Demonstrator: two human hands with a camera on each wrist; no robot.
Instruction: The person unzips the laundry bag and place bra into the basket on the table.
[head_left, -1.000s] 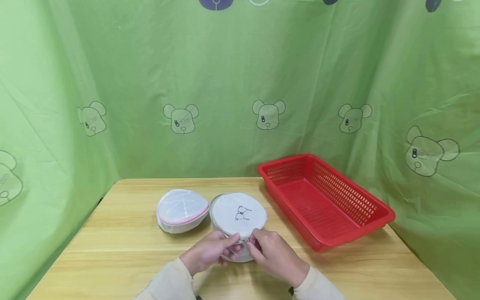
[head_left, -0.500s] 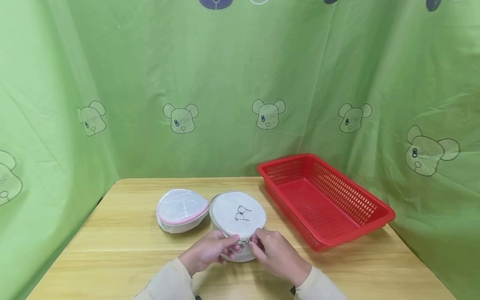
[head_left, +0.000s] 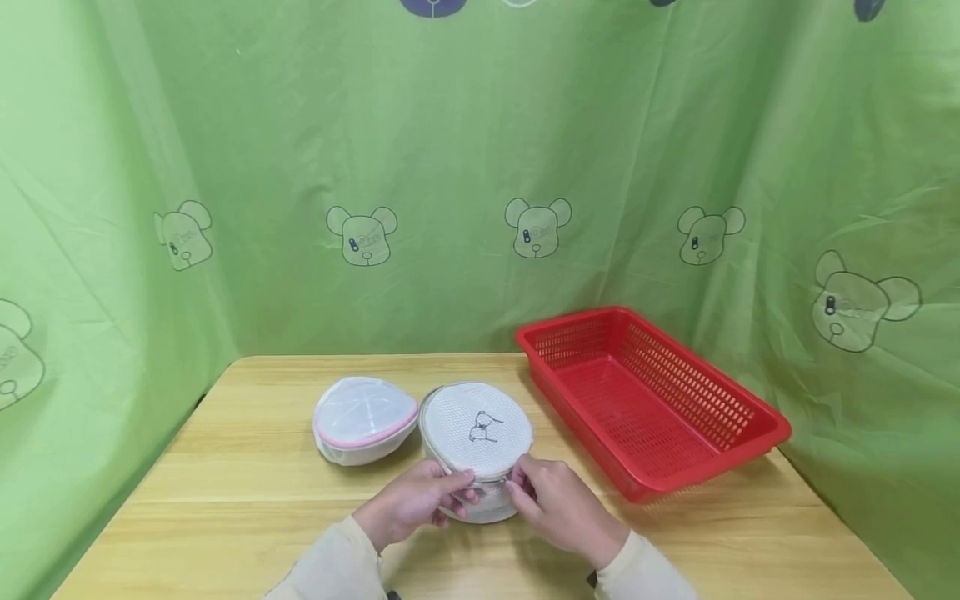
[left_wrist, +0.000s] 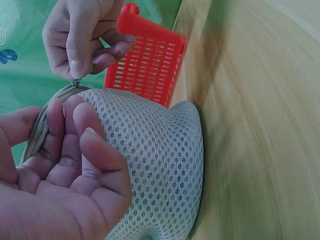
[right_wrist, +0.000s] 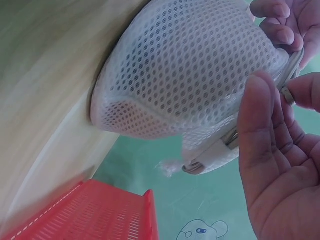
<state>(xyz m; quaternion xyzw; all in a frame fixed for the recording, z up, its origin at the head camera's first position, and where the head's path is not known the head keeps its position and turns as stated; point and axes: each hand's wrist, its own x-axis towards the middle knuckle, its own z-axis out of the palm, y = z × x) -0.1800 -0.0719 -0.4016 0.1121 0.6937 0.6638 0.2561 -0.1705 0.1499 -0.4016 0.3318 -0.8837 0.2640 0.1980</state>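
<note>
Long cream sleeves [head_left: 336, 560] end just behind the bare hands [head_left: 562, 507], a small black piece [head_left: 592, 579] showing beside each.

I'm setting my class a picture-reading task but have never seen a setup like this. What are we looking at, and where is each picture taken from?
There is no machine here: these are a person's bare left hand and right hand. The wide picture comes from a camera worn on the head, looking forward and down. The two close, sideways-looking ones come from cameras worn on the wrists.

On the wooden table are a white round bag, a pink-edged bag and a red basket. A green curtain hangs behind.

The left hand holds the round bag's edge. The right hand pinches what looks like its zip pull.
</note>
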